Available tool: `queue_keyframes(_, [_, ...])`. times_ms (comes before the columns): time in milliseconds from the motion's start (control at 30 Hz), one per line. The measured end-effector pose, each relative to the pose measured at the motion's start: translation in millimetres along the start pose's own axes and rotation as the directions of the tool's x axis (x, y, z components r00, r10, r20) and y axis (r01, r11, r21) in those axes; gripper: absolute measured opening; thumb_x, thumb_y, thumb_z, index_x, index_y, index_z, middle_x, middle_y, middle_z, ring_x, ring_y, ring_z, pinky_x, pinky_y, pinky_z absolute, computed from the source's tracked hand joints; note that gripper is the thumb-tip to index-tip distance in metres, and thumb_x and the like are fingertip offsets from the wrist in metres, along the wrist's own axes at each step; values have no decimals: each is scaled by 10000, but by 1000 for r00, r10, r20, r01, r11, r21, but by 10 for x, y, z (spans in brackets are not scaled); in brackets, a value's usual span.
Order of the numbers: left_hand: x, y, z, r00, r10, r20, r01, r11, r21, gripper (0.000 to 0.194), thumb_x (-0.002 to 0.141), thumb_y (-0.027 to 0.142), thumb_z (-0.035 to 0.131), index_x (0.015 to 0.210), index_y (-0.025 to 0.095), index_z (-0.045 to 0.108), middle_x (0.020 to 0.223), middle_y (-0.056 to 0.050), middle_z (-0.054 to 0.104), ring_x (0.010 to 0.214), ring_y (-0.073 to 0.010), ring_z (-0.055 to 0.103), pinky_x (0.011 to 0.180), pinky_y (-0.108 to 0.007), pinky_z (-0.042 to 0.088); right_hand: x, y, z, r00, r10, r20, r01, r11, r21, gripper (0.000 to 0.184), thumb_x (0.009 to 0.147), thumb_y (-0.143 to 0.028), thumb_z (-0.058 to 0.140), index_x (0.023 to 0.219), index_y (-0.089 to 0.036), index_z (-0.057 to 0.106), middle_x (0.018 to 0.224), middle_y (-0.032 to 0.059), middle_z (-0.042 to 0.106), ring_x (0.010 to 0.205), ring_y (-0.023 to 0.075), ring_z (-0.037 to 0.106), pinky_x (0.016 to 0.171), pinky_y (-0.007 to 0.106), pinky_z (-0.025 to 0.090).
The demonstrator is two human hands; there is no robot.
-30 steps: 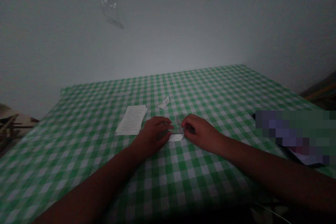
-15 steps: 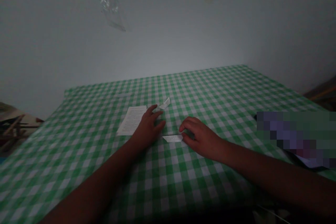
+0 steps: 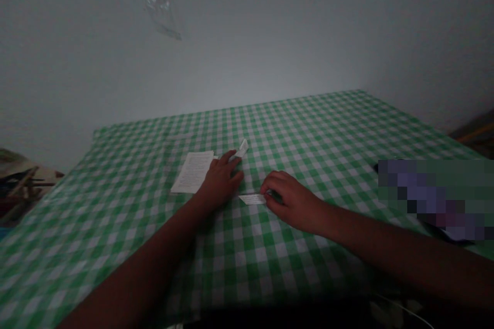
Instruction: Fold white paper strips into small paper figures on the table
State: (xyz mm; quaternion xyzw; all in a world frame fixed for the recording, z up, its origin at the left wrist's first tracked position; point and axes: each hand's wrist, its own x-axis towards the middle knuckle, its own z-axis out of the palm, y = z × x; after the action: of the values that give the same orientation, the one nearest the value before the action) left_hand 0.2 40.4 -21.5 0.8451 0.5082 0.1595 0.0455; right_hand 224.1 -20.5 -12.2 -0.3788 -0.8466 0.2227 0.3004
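A small folded piece of printed paper (image 3: pixel 251 199) lies flat on the checked cloth. My right hand (image 3: pixel 289 198) pinches its right end between thumb and fingers. My left hand (image 3: pixel 222 179) is open with its fingers apart, palm down, left of that piece. Its fingertips reach the lower end of another small folded paper (image 3: pixel 243 147), which has one end tilted up; whether they touch it I cannot tell. Beside my left wrist lie printed sheets (image 3: pixel 191 172), partly covered by that hand.
A green and white checked cloth (image 3: pixel 309 144) covers the table, which stands against a grey wall (image 3: pixel 270 51). At the right edge lies a dark flat object (image 3: pixel 459 234), mostly blurred out. A thin white cord (image 3: pixel 405 309) hangs below the front edge.
My left hand's fingers have come closer to the upright folded paper, which now stands a little steeper. My right hand keeps its pinch. The whole view has shifted slightly.
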Motion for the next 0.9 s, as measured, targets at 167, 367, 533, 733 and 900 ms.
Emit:
queue_keyframes(167, [-8,1,11,1000,18,-10,-18,1000,0,406,960,259,458,1332,129,556,1467,-190,504,1364,-312,465,1094,-532,383,-2,-7,-14,1000,5,1,-5,1000,4,75,899,-119,544,912,-175,593,912,60,613,907,202,547,853,365,430])
queue_keyframes(367, [-60,-13,18,999,-35,-29,33,998,-58,425,924,289,484,1308,130,576,1437,-164,525,1311,-312,499,1117,-523,377,-19,-17,-27,1000,-18,0,18,1000,18,104,901,-109,525,943,-172,597,944,74,619,929,207,548,867,371,438])
queue_keyframes(533, [-132,-59,-98,998,-61,29,66,981,-183,377,867,314,519,1175,125,627,1352,-162,559,1274,-307,523,1124,-506,396,-26,-4,-13,999,-42,7,42,999,-1,109,889,-109,544,954,-169,609,956,78,626,936,212,554,874,385,436])
queue_keyframes(733, [-54,-89,-275,990,-78,114,108,952,-287,385,846,383,560,1150,162,646,1336,-146,553,1249,-314,547,1029,-504,498,-54,-13,-5,997,-26,76,31,998,-60,171,879,-132,566,1032,-169,635,1045,96,618,1013,237,530,899,421,429])
queue_keyframes(900, [81,-69,-157,1000,9,13,-6,986,-165,381,889,383,583,1201,176,652,1427,-152,487,1306,-330,510,1087,-524,445,-76,-10,7,993,-33,116,46,993,-109,218,904,-180,570,1103,-205,656,1144,97,606,1088,256,494,929,449,412])
